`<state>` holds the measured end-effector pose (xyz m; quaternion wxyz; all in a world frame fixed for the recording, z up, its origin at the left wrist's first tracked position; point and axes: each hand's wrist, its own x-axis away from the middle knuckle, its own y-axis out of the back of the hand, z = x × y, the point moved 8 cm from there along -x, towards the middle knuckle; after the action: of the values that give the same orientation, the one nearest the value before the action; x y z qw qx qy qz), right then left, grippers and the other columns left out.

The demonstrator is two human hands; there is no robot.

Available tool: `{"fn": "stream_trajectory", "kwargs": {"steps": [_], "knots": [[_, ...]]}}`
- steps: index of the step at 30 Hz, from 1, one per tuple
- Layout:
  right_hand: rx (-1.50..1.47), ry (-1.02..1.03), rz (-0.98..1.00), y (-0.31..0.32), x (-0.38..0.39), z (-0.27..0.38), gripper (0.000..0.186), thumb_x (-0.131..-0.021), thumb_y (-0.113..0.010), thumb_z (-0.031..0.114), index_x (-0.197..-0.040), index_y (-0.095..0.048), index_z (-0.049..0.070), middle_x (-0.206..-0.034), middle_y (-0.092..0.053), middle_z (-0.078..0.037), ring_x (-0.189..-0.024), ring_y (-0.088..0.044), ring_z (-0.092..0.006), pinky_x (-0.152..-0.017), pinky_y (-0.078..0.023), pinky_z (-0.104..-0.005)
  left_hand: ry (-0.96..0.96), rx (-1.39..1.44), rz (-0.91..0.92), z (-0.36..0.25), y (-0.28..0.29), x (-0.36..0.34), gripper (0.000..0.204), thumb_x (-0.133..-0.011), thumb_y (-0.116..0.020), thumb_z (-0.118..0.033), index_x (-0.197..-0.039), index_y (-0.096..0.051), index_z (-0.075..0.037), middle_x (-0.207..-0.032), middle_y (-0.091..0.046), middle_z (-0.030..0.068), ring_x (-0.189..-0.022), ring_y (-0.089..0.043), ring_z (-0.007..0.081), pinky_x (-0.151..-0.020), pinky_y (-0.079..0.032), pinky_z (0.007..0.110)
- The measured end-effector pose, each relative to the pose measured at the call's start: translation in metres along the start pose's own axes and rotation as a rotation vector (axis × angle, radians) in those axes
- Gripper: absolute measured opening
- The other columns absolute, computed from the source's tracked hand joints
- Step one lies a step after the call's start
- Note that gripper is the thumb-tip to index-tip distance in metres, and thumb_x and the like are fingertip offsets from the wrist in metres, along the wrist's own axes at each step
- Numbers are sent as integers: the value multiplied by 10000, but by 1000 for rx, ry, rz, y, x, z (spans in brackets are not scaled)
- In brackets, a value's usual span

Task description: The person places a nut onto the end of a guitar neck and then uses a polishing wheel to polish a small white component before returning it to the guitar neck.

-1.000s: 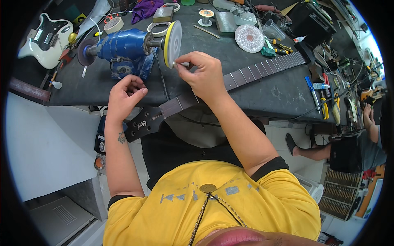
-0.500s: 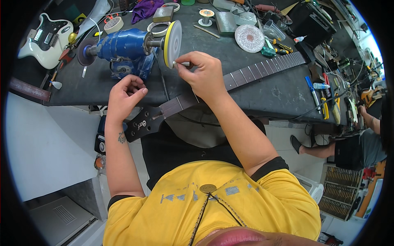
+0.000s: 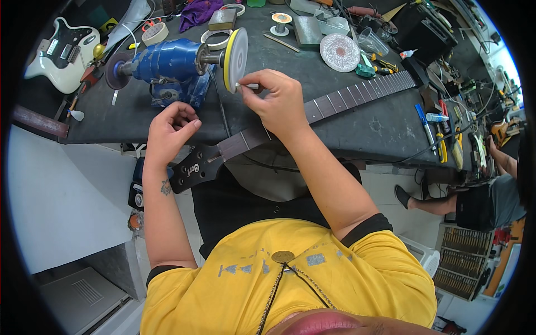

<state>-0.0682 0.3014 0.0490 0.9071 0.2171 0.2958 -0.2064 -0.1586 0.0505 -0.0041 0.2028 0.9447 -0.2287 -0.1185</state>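
My right hand (image 3: 274, 100) pinches a small white piece (image 3: 249, 86) between thumb and fingertips, its end touching the lower edge of a yellow-rimmed grinding disc (image 3: 237, 60). The disc sits on the right shaft of a blue bench grinder (image 3: 170, 61). Beside the grinder's base, my left hand (image 3: 172, 129) rests at the bench edge, fingers loosely curled and thumb apart, with nothing visible in it. A dark guitar neck (image 3: 340, 99) lies slantwise across the bench under my right wrist, its black headstock (image 3: 194, 167) jutting past the near edge.
A white electric guitar (image 3: 66, 54) lies at the far left. Behind the grinder are tape rolls (image 3: 154, 34) and a purple cloth (image 3: 199, 14). A wire spool (image 3: 280, 23), a round silvery plate (image 3: 339, 52) and pliers (image 3: 441, 146) lie farther right. Another person's leg (image 3: 432, 205) shows at right.
My hands, the white piece and the guitar neck look unmoved. At the far right, the other person's arm has shifted slightly.
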Motion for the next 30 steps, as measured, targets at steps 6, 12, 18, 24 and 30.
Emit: {"fn": "stream_trajectory", "kwargs": {"steps": [6,12,18,24,30], "knots": [[-17,28,5,0,0,3,111,-875,-832,41,-983,-829,16,-926,-806,-137,-839,-790,-265,-749,-606,-356,25,-25,29,2,-1,0,231,-920,-840,-103,-1111,-721,-51,-1006,-740,-19,-858,-613,54,-754,-478,233],[-29,35,2,0,1,3,115,-869,-833,36,-980,-826,8,-932,-809,-141,-849,-790,-271,-765,-612,-363,9,-12,-7,0,0,0,215,-894,-851,-77,-1070,-740,-21,-948,-750,-5,-807,-622,58,-732,-506,241],[-28,35,7,0,1,4,114,-866,-831,30,-977,-825,5,-929,-809,-142,-847,-789,-274,-766,-612,-366,8,-14,-6,1,0,0,219,-891,-852,-81,-1070,-741,-22,-947,-750,-6,-809,-620,59,-736,-508,243],[-35,36,4,0,1,3,112,-867,-832,30,-977,-824,7,-930,-810,-141,-850,-790,-275,-770,-612,-365,5,-13,-6,-1,0,0,214,-892,-849,-79,-1066,-740,-23,-946,-750,-6,-810,-618,60,-738,-511,245],[-29,31,11,0,1,3,109,-870,-832,35,-975,-824,8,-935,-812,-139,-854,-790,-275,-770,-611,-365,6,-13,-4,1,0,-1,214,-890,-851,-77,-1065,-740,-24,-947,-748,-6,-813,-615,61,-741,-514,248]]}}
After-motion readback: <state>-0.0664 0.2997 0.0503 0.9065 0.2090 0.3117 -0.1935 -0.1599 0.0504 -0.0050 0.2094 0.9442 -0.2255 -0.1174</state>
